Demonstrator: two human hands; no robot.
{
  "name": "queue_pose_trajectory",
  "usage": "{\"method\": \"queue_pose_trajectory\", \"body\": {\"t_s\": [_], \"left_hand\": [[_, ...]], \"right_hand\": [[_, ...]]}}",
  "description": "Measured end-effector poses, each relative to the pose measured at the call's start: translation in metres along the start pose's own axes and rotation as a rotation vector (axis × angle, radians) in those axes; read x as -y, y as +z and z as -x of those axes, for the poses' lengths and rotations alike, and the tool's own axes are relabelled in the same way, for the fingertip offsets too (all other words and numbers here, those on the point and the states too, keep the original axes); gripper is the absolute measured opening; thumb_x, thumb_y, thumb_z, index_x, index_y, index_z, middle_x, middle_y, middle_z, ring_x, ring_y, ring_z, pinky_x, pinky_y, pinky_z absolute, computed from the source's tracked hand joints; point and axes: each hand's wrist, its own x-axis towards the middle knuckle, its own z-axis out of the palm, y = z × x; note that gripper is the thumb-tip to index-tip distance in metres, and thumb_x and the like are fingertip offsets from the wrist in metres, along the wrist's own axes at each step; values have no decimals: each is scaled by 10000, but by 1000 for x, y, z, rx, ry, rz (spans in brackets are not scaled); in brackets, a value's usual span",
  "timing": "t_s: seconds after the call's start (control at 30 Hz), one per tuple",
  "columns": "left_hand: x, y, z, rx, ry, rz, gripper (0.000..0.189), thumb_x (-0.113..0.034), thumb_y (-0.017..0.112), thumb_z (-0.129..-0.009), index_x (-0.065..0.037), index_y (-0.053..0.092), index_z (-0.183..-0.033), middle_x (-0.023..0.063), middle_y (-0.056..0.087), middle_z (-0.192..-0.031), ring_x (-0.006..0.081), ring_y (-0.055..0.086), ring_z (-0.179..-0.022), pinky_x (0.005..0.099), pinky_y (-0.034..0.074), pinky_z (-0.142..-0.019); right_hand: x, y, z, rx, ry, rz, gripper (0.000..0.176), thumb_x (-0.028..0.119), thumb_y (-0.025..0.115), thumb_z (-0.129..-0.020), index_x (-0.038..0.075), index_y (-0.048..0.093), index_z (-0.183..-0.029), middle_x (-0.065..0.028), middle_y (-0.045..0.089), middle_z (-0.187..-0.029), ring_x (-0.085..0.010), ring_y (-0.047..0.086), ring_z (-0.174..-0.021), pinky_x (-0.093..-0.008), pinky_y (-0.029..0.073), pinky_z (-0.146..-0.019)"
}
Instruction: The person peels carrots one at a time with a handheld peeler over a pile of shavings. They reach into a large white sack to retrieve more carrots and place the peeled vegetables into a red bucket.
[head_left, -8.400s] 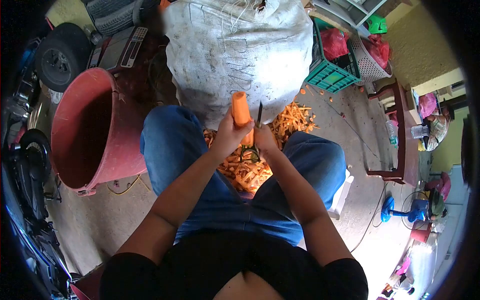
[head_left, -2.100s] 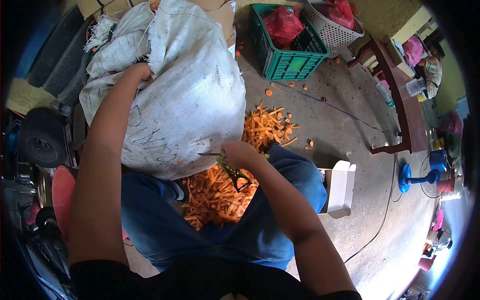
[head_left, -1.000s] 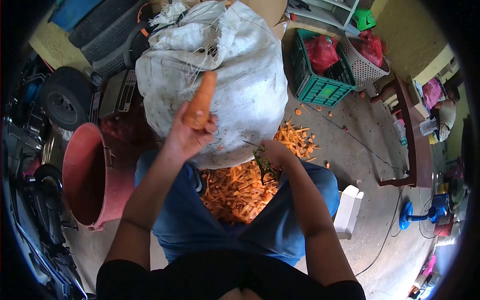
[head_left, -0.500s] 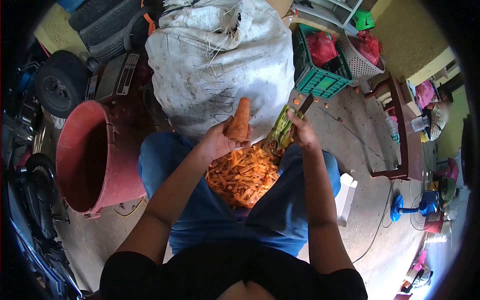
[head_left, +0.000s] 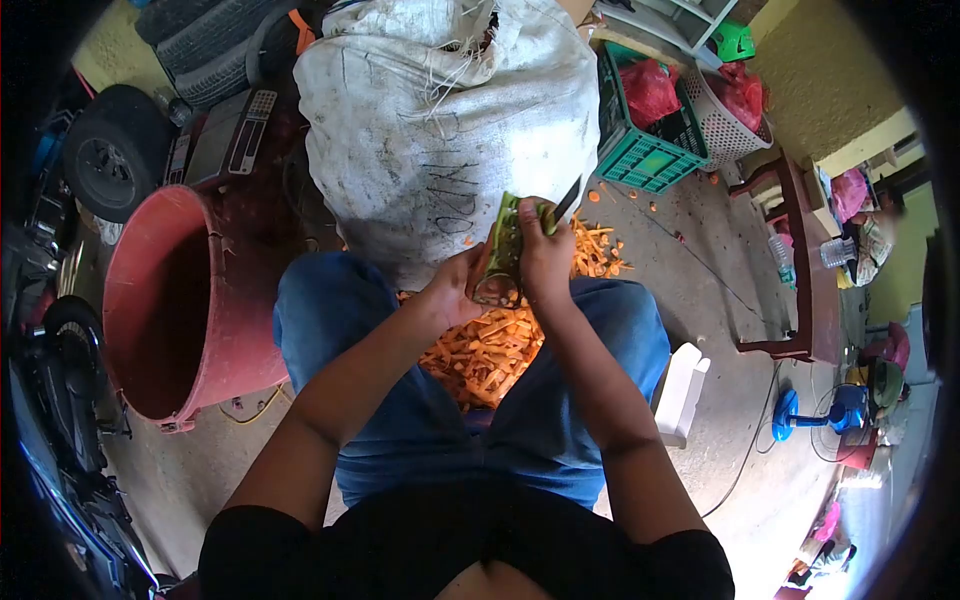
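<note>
Between my knees, my right hand (head_left: 545, 250) grips a green plastic slicer with holes (head_left: 505, 235), tilted nearly upright. A dark blade (head_left: 568, 198), like a knife's, sticks out past the same hand; how it is held is hidden. My left hand (head_left: 455, 290) is closed right against the slicer's left side. The carrot it held half a second ago is hidden behind the slicer and fingers. Below both hands lies a heap of orange carrot strips (head_left: 485, 355). More carrot strips (head_left: 597, 250) lie beyond my right knee.
A large white woven sack (head_left: 440, 130) stands in front of me. To the left are a red barrel (head_left: 212, 300) and a wheel (head_left: 115, 155). A green crate (head_left: 655, 155), a perforated basket (head_left: 720, 120), a wooden frame (head_left: 790, 260) and a white box (head_left: 683, 395) are at right.
My right hand has brought the slicer left and over to my left hand. The carrot, upright and visible before, is now out of sight. Strips beyond the right knee have come into view.
</note>
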Motion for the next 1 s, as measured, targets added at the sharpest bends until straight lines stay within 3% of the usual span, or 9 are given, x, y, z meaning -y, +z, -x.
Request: {"method": "queue_pose_trajectory", "body": {"t_s": [0.2,0.3,0.4,0.6,0.67,0.8,0.9,0.93,1.0], "left_hand": [[2,24,8,-308,44,-5,321,-256,306,-847,-13,435,-1012,112,545,-864,226,553,-748,341,473,-648],[1,21,14,80,-128,-151,346,-285,314,-852,-4,423,-1022,123,529,-858,223,554,-749,340,478,-641],[6,84,33,-370,-157,-413,368,-332,353,-848,-14,415,-1024,114,518,-837,206,550,-709,367,483,-591],[-2,11,4,-130,-11,-114,335,-282,341,-852,-1,433,-1009,99,531,-898,209,545,-784,366,460,-691],[-2,23,8,-232,50,18,307,-239,328,-847,-4,447,-1006,110,542,-922,209,539,-781,319,451,-702],[-3,31,14,-180,58,-16,311,-252,326,-853,-5,449,-996,96,550,-868,203,542,-735,339,458,-660],[-10,29,18,-59,-45,-45,308,-255,328,-858,-1,444,-986,96,544,-818,199,547,-704,345,469,-601],[-5,35,21,-140,-111,-255,311,-262,334,-858,1,437,-988,97,535,-797,196,548,-687,336,471,-567],[8,40,25,-271,-189,-327,325,-273,357,-850,10,412,-1001,110,519,-772,184,543,-667,290,470,-502]], "right_hand": [[-18,3,-8,-70,-198,272,224,203,499,-798,-17,543,-802,-63,544,-646,-100,491,-616,-249,387,-566],[-36,-33,-59,-375,-204,367,197,174,490,-793,-12,554,-782,-97,564,-666,-115,514,-587,-252,402,-532],[-40,-69,-89,-557,-28,472,184,159,490,-791,-9,553,-749,-92,555,-641,-117,509,-537,-249,409,-485],[5,-7,-23,-166,151,-223,146,157,507,-787,18,523,-748,-5,473,-603,-78,397,-509,-234,332,-462],[-11,3,-9,-7,-182,143,222,207,497,-802,-11,519,-775,-73,509,-612,-129,445,-524,-261,375,-503],[3,9,0,5,-121,308,218,188,487,-802,-26,526,-787,-138,521,-610,-178,478,-561,-298,398,-555],[-25,-10,-35,-278,-243,399,265,218,464,-811,-33,543,-778,-139,545,-618,-196,505,-548,-306,399,-524],[-20,-24,-53,-335,16,216,261,206,469,-806,-40,544,-763,-150,560,-628,-210,515,-535,-310,400,-514],[-33,-55,-80,-562,-118,425,258,208,484,-804,-32,546,-727,-71,532,-577,-164,463,-487,-314,385,-472]]}}
